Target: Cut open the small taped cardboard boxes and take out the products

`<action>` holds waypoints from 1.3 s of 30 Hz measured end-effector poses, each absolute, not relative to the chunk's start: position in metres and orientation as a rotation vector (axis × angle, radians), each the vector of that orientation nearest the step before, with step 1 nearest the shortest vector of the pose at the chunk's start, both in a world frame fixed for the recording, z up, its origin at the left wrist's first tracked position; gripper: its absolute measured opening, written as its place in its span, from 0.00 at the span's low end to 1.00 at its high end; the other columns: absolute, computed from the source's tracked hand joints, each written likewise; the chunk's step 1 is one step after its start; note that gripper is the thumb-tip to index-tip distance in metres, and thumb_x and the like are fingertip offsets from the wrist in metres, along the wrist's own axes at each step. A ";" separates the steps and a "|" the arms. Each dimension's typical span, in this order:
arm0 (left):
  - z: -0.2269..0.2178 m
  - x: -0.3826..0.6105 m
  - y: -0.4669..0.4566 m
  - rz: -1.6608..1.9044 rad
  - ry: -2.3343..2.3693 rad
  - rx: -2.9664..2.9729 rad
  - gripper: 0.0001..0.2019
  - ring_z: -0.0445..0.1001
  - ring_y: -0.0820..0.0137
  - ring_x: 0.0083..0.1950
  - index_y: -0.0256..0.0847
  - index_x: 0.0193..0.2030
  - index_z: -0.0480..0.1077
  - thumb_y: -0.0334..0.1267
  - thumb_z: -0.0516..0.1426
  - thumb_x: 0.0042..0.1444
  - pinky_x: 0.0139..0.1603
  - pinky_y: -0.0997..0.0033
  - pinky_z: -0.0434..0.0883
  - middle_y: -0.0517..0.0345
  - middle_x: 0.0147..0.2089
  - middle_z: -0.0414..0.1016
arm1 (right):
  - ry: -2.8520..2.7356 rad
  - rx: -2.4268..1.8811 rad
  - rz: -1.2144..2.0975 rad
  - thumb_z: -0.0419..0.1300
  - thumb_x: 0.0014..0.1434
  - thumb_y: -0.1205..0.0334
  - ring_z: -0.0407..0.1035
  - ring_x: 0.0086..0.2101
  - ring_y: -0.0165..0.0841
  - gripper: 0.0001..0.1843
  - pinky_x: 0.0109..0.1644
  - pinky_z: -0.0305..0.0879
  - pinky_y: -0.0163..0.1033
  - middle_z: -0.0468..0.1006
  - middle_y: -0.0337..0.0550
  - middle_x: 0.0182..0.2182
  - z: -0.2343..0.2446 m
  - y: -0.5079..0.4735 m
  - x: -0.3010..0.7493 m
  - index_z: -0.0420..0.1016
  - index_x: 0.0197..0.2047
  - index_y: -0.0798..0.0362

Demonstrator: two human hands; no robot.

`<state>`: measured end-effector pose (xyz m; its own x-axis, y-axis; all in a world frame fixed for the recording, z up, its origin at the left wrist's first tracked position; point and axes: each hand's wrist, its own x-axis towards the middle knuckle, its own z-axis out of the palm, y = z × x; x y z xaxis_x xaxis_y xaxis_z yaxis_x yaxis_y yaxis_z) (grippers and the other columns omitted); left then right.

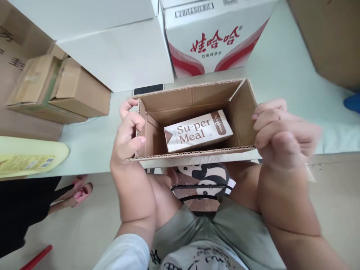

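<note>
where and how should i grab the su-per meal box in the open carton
Probably from above, through the open carton, pinching the Su-per Meal box across its long sides near the middle. It is longer than wide and lies slanted, printed face up, apparently leaving finger room in front of its right end.

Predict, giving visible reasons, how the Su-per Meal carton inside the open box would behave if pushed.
The carton would probably slide rather than roll, since its sides are flat. It looks fairly stiff, with straight edges and square corners. It might also shift about, as space shows between its left end and the box.
</note>
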<state>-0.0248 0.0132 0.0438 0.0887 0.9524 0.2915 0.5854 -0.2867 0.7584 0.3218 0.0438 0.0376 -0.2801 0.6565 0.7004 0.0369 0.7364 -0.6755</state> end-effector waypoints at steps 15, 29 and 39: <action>0.046 -0.016 -0.019 1.162 1.252 1.853 0.08 0.50 0.48 0.79 0.46 0.36 0.62 0.41 0.58 0.52 0.67 0.47 0.72 0.42 0.63 0.59 | -3.271 -1.158 0.155 0.64 0.62 0.56 0.76 0.56 0.46 0.24 0.47 0.72 0.44 0.81 0.46 0.59 0.161 0.026 0.230 0.76 0.62 0.43; 0.028 -0.022 -0.016 1.170 1.051 1.860 0.39 0.35 0.37 0.85 0.46 0.48 0.69 0.81 0.58 0.48 0.79 0.35 0.60 0.49 0.83 0.35 | -3.299 -1.208 -0.230 0.65 0.59 0.49 0.71 0.60 0.58 0.50 0.50 0.74 0.53 0.72 0.59 0.65 0.139 0.048 0.213 0.51 0.79 0.46; 0.011 -0.016 -0.009 1.149 1.130 1.973 0.40 0.37 0.41 0.86 0.53 0.63 0.65 0.57 0.74 0.46 0.81 0.35 0.57 0.47 0.83 0.34 | -2.810 -0.987 -0.329 0.64 0.59 0.43 0.72 0.57 0.56 0.46 0.54 0.75 0.61 0.73 0.57 0.61 0.187 0.037 0.285 0.55 0.75 0.46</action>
<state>-0.0162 -0.0087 0.0109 0.2685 0.8805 0.3906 0.3755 -0.4691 0.7993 0.2849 0.0374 0.1865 -0.7739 0.5984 0.2074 0.6301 0.7603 0.1575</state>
